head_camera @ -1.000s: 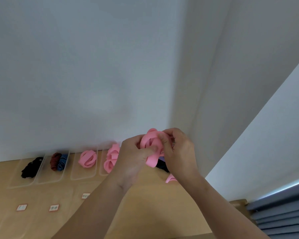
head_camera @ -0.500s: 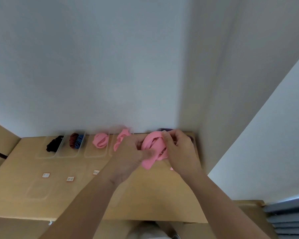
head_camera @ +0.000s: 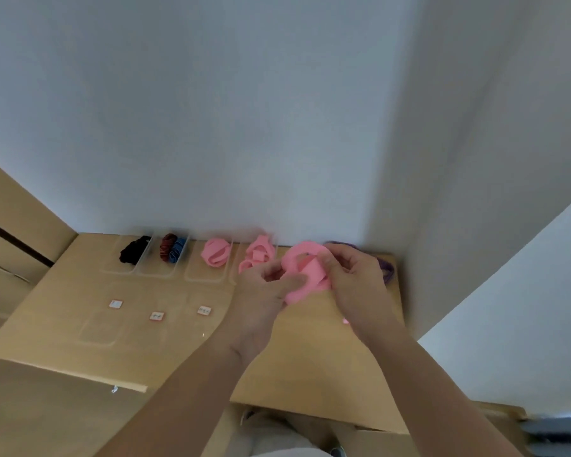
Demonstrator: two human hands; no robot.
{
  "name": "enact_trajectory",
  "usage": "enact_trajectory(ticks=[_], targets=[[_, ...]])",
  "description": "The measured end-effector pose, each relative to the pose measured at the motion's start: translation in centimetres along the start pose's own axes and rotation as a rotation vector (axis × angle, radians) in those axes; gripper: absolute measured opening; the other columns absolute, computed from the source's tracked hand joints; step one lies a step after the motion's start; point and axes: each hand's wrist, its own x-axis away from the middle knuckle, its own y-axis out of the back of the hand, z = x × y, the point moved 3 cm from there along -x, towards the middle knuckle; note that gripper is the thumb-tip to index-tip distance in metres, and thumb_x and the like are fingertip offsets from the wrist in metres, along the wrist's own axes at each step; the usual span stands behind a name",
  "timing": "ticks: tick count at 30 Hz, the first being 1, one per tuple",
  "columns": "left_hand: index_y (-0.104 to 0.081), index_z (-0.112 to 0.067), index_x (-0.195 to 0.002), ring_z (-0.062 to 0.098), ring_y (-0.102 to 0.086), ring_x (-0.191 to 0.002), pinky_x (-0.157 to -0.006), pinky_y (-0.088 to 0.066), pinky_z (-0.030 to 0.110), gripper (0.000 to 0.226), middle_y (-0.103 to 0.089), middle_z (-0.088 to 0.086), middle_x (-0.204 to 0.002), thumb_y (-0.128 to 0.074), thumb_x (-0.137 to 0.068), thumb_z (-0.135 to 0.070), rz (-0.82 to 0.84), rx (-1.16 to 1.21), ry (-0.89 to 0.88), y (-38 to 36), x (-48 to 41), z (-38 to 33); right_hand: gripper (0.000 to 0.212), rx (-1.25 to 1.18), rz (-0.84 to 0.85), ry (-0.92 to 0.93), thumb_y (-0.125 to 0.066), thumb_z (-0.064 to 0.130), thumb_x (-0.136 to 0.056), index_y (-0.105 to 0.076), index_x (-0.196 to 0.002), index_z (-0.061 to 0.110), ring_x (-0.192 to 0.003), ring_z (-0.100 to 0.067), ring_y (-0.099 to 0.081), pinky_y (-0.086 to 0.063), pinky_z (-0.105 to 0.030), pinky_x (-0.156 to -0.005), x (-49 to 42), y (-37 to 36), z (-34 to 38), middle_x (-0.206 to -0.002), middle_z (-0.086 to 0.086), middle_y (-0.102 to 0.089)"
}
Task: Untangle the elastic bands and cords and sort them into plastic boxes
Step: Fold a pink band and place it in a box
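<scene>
Both hands hold a wide pink elastic band (head_camera: 305,272) above the right part of the wooden table (head_camera: 178,351). My left hand (head_camera: 266,291) grips its lower left loop and my right hand (head_camera: 353,282) pinches its right side. Along the wall stand clear plastic boxes: one with a black cord (head_camera: 134,253), one with red and blue bands (head_camera: 172,250), one with a rolled pink band (head_camera: 215,253), and one with loose pink bands (head_camera: 257,255). Purple cord (head_camera: 385,270) lies behind my right hand, partly hidden.
Three small white labels (head_camera: 156,316) lie on the table in front of the boxes. A flat clear lid or tray (head_camera: 101,329) rests near the left front. White walls meet in a corner behind the table's right end.
The camera has tilted down, so the whole table now shows. Both hands keep holding the pink band and have worked its loop wider.
</scene>
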Motion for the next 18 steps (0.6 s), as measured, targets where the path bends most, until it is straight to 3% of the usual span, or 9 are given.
enact_trajectory(ticks=[3,8,13,18], targets=[[-0.076,-0.008,-0.11,0.028,-0.07,-0.112,-0.099,-0.057,0.046,0.027,-0.076,0.009,-0.111,-0.079,-0.083,-0.004,-0.044,-0.024,-0.053,0.4,-0.2,-0.2,0.022,0.138,-0.05,0.082,-0.059,0.017,-0.102,-0.069,-0.095,0.036,-0.088,-0.004,-0.068,-0.053,-0.019,-0.077,-0.2,-2.1,-0.5,-0.09,0.014,-0.074],[-0.072,0.003,-0.104,0.031,-0.074,-0.101,-0.082,-0.063,0.038,0.021,-0.074,0.022,-0.108,-0.076,-0.084,0.004,-0.128,0.052,-0.102,2.4,-1.9,-0.6,0.017,0.239,-0.052,0.122,-0.056,0.023,-0.103,-0.072,-0.104,0.028,-0.087,0.004,-0.065,-0.047,-0.009,-0.071,-1.5,-5.1,-0.4,-0.088,0.018,-0.073],[-0.073,0.0,-0.113,0.03,-0.074,-0.105,-0.082,-0.062,0.038,0.025,-0.075,0.016,-0.112,-0.073,-0.087,0.004,0.088,0.082,-0.1,6.3,-4.1,-2.3,0.02,0.155,-0.064,0.004,-0.053,0.023,-0.104,-0.069,-0.095,0.03,-0.088,-0.009,-0.069,-0.056,-0.034,-0.081,-3.2,-8.2,-0.4,-0.089,0.012,-0.075],[-0.061,0.007,-0.126,0.037,-0.07,-0.113,-0.09,-0.061,0.048,0.045,-0.07,0.021,-0.124,-0.076,-0.084,-0.002,0.239,0.153,0.012,10.8,-6.7,-3.4,0.019,-0.053,-0.067,-0.188,-0.056,0.018,-0.104,-0.073,-0.095,0.017,-0.09,-0.02,-0.072,-0.061,-0.043,-0.077,-4.2,-11.7,-0.3,-0.093,-0.001,-0.077]])
